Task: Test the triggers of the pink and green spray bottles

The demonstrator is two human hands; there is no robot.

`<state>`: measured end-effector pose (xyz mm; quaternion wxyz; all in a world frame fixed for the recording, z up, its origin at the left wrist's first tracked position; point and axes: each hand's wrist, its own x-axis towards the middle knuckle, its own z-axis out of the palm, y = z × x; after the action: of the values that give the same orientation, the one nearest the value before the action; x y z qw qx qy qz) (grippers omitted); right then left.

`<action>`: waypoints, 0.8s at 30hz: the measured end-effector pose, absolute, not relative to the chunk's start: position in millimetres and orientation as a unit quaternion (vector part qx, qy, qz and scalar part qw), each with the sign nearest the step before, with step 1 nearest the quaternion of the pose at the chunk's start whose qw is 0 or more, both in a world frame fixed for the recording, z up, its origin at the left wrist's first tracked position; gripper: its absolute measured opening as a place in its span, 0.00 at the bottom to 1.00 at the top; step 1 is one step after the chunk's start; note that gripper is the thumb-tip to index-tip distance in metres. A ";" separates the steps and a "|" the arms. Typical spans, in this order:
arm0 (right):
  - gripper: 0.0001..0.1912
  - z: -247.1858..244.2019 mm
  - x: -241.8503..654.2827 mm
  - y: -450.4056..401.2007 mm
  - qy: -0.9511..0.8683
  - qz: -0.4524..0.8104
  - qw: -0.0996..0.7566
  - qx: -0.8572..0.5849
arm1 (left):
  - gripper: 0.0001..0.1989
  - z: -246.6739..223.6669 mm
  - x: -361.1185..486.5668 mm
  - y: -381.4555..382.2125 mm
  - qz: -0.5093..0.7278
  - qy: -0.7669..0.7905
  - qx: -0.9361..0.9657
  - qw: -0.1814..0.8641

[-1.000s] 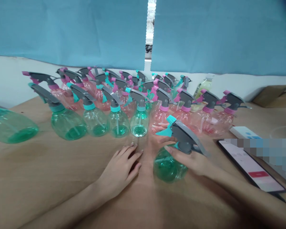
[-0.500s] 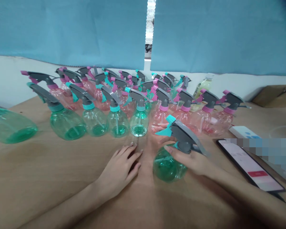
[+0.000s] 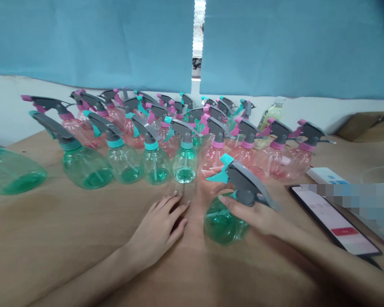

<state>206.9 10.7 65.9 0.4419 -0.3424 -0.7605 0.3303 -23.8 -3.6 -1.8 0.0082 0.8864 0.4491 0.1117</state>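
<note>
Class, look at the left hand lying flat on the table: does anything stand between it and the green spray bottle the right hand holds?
Nothing visible does. Only bare table lies between the left hand and the green bottle, which the right hand holds at its neck.

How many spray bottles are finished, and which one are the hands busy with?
Many capped bottles already stand in rows at the back. The right hand holds a green bottle by its neck; the left hand rests flat. One green bottle body, far left, shows no sprayer.

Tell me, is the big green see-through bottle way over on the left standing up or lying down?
Lying down. The green see-through plastic bottle rests on its side on the wooden table, with no sprayer top in view.
</note>
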 end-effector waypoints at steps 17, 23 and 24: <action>0.18 66.8 207.3 10.7 -0.756 0.325 0.445 -0.353 | 0.17 -2.0 -24.7 -3.9 0.118 0.446 0.887 0.001; 0.07 69.1 206.0 10.5 -0.753 0.332 0.442 -0.357 | 0.17 -1.9 -23.7 -3.6 0.121 0.449 0.885 0.007; 0.07 70.4 205.8 9.8 -0.751 0.333 0.438 -0.364 | 0.17 -2.1 -23.7 -3.6 0.123 0.449 0.885 0.008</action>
<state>205.8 9.8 70.4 0.4385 -0.3643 -0.7513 0.3326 -23.7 -3.6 -2.1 0.0080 0.8852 0.4486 0.1227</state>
